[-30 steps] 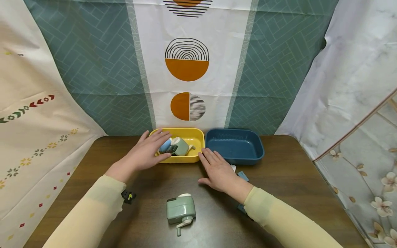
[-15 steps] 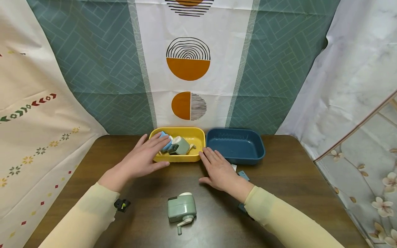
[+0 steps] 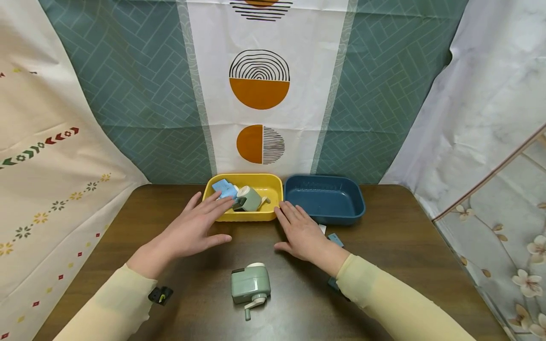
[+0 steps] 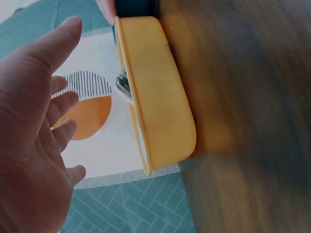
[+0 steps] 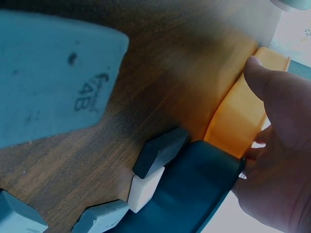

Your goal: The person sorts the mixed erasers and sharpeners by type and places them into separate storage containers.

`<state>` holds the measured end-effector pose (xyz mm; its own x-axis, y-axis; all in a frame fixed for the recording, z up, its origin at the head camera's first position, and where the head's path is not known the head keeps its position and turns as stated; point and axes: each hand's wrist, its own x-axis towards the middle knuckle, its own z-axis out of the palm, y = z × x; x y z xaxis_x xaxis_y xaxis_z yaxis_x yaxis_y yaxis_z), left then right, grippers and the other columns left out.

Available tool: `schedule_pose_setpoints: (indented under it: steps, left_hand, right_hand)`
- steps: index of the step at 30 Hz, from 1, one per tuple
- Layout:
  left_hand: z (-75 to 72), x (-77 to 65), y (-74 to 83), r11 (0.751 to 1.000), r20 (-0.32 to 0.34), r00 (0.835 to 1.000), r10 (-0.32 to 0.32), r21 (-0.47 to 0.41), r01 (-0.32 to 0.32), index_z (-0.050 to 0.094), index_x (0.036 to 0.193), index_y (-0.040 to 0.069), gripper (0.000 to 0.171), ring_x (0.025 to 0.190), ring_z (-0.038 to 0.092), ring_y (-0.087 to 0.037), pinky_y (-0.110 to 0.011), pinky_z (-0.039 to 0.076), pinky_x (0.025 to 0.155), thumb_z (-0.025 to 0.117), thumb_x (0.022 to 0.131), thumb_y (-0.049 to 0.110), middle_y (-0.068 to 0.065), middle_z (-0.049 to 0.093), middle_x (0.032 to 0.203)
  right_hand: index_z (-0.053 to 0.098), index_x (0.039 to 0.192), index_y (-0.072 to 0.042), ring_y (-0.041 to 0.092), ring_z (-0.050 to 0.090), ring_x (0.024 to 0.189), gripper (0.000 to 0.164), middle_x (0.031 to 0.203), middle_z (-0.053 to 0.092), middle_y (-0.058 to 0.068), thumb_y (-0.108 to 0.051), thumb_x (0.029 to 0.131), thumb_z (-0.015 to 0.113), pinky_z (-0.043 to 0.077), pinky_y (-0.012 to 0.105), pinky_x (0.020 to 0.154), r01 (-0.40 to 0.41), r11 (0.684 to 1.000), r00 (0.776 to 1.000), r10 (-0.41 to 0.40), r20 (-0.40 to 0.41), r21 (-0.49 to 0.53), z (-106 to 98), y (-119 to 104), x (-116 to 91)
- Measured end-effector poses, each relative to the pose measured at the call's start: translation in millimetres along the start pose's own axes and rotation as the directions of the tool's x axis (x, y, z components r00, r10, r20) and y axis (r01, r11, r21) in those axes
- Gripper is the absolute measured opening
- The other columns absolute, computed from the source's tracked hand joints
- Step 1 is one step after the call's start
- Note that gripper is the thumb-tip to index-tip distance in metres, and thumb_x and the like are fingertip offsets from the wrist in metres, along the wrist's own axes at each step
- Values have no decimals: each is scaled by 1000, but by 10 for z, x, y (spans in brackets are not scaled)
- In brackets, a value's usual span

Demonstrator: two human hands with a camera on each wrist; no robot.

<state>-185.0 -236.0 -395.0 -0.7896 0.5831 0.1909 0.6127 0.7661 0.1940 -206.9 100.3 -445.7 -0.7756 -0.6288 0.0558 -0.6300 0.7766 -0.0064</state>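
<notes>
A green hand-crank pencil sharpener (image 3: 250,284) stands on the table in front of me. In the yellow tray (image 3: 268,217) lie a second green sharpener (image 3: 252,200) with its crank and a light-blue sharpener (image 3: 224,188). My left hand (image 3: 192,232) hovers before the tray's left part, its fingers spread and holding nothing; its fingertips overlap the tray's front edge in the head view. My right hand (image 3: 304,237) reaches to where the yellow tray meets the dark blue tray (image 3: 324,219), fingers straight and holding nothing. Whether its fingertips touch a rim, I cannot tell.
Several erasers lie by the right forearm, partly hidden in the head view: a blue one (image 3: 335,239), a white one (image 5: 145,189), a dark one (image 5: 160,153) and a large near one marked 4B (image 5: 58,80). Patterned cloths hang behind and beside the table.
My left hand has drawn back toward me and slightly left from over the yellow tray, uncovering more of the light-blue sharpener. The right hand has hardly moved.
</notes>
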Motion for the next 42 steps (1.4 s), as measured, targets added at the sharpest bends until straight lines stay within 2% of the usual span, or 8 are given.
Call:
schedule_pose_setpoints:
  steps: [11,22,31,35,42]
  left_hand:
    - [67,-125,153,996,-18,997,79,29,-79,46,169,13,93,166,27,-35,-72,10,131,84,96,55,-5,46,173]
    - [130,-219,282,996,34,996,88,-2,-88,45,170,14,105,166,27,-33,-72,11,130,93,87,56,-3,45,173]
    - [176,-279,365,992,96,988,121,-41,-117,39,173,17,106,166,27,-32,-71,12,131,87,90,62,1,42,175]
    - [215,-287,404,988,93,984,151,-56,-146,41,172,15,105,166,29,-33,-72,15,129,87,90,63,0,44,174]
    - [266,-308,471,986,131,978,160,-67,-152,42,172,16,108,167,25,-30,-72,13,130,88,87,64,0,44,174]
  right_hand:
    - [30,173,-1,36,25,167,101,180,26,21,-57,102,76,20,50,135,-4,1000,1000,4,-2,-18,41,5,8]
    - [29,174,-2,35,24,167,101,180,25,20,-59,103,74,20,50,135,-10,1000,1000,10,13,-28,32,-9,3]
    - [32,172,-1,36,26,166,101,179,27,22,-59,102,75,22,51,135,-6,1000,1000,5,-4,-27,23,-15,0]
    - [33,172,0,37,27,166,101,178,28,23,-59,102,76,23,52,134,-2,1000,1000,2,-15,-22,29,-12,0]
    - [33,172,0,37,27,166,101,178,28,23,-58,102,76,23,52,134,1,1000,1000,-2,-16,-23,21,-10,-1]
